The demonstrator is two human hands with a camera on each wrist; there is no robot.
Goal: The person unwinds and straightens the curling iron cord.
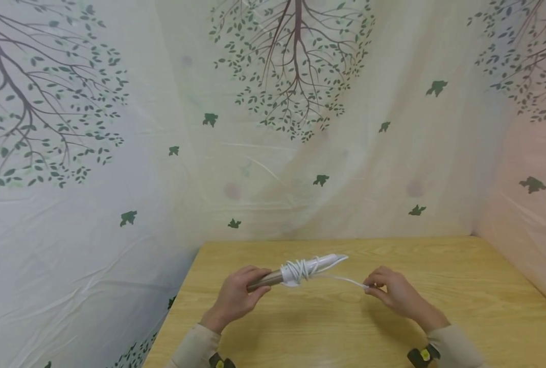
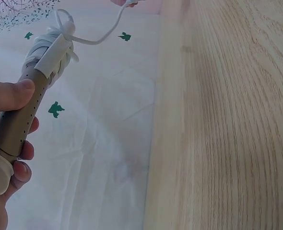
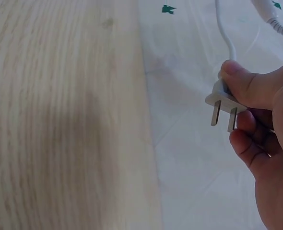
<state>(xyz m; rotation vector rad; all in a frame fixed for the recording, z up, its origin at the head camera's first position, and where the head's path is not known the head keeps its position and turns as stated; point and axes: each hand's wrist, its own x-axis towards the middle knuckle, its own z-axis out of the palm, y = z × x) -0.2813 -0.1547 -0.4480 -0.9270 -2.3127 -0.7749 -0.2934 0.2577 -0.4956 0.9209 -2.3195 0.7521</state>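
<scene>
My left hand [image 1: 238,294] grips a hair curling iron [image 1: 265,281] by its brown-gold barrel, which has rows of small holes in the left wrist view. The thumb lies along the barrel [image 2: 19,124] and the fingers curl round beneath it. White power cord [image 1: 295,271] is wound in several loops about the iron's white handle [image 1: 325,261], which points up and to the right. From these loops a free stretch of cord runs across to my right hand [image 1: 394,291]. There, thumb and fingers pinch the white two-pin plug [image 3: 223,98], its flat metal prongs pointing away from the cord.
Beneath both hands is a wooden table [image 1: 323,337] with a light grain. A pale curtain [image 1: 273,194] printed with trees and green leaves hangs behind it and along the sides. Dark bands with a yellow mark, such as the right wristband [image 1: 423,354], circle both wrists.
</scene>
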